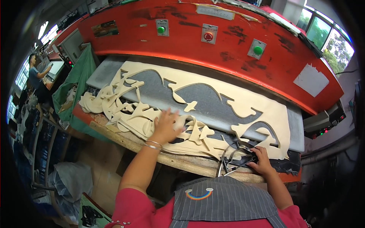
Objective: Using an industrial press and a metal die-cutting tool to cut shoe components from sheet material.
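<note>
While the left hand [166, 127] is hovering spread, the right hand [261, 161] is clasping a metal frame [243, 143]

At the upper left of the frame, a person in the background [38, 78] is standing beyond a hanging green cloth [78, 74]. Rightward, a heap of cream offcuts [95, 102] is covering the left part of the worktop [175, 159] and spreading along its near edge.

Near the centre, the left hand is facing palm down over these curved scraps, its fingers fanning wide and visibly holding nothing; whether they are touching the scraps I cannot tell. Its forearm is slanting up and rightward from the lower edge. Behind it, a cream sheet with large curved openings [266, 100] is lying on a grey plate [296, 127], its long axis sloping from upper left to lower right below the red machine [129, 41].

Right of centre, the thin-banded frame is lying low and rightward of the left hand, its length slanting from lower left to upper right, its lower end jutting over the worktop's near edge. The right hand is nearer, touching its right end: fingers are bending above, thumb below, apparently closing on it, though the contact is partly hiding. That forearm is slanting up and leftward from the lower right.
</note>
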`<action>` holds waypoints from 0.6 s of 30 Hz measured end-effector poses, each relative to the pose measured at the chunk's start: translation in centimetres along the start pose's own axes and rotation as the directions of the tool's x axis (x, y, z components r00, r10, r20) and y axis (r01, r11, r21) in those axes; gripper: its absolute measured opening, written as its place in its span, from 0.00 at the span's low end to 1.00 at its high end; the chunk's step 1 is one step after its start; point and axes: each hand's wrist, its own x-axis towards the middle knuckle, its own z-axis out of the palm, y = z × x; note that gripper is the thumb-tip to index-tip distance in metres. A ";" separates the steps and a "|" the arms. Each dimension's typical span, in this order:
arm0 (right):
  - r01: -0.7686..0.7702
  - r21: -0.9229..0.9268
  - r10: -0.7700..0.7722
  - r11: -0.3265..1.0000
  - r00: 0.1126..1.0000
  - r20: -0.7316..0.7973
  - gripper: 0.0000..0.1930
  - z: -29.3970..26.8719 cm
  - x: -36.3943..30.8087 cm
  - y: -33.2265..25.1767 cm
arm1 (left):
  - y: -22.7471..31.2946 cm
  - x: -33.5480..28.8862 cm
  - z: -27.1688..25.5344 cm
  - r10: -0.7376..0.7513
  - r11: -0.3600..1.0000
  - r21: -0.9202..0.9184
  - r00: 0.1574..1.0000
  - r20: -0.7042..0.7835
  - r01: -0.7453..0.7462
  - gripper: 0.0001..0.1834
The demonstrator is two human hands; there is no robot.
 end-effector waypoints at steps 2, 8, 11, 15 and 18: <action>0.020 0.013 -0.019 1.000 0.999 -0.030 0.36 0.1 -0.2 0.1 | 1.1 -2.9 1.4 0.087 0.981 0.159 0.985 0.147 -0.110 0.38; 0.031 0.028 -0.028 0.999 0.994 -0.107 0.35 -0.4 -1.5 1.0 | 3.6 -10.0 -0.2 0.105 0.984 0.115 0.965 0.239 -0.136 0.34; 0.051 0.063 -0.045 0.997 0.994 -0.102 0.35 -0.5 -0.8 1.2 | 5.7 -11.3 0.6 0.070 0.975 0.201 0.991 0.116 -0.092 0.27; 0.042 0.023 -0.039 0.999 0.993 -0.113 0.35 -0.5 -1.2 1.4 | 9.0 -10.0 3.2 0.216 0.972 -0.075 0.970 -0.107 -0.225 0.22; 0.066 0.045 -0.061 0.997 0.994 -0.091 0.34 -0.7 -1.5 1.3 | 11.4 -10.6 5.0 0.323 0.918 -0.216 0.943 -0.077 -0.332 0.17</action>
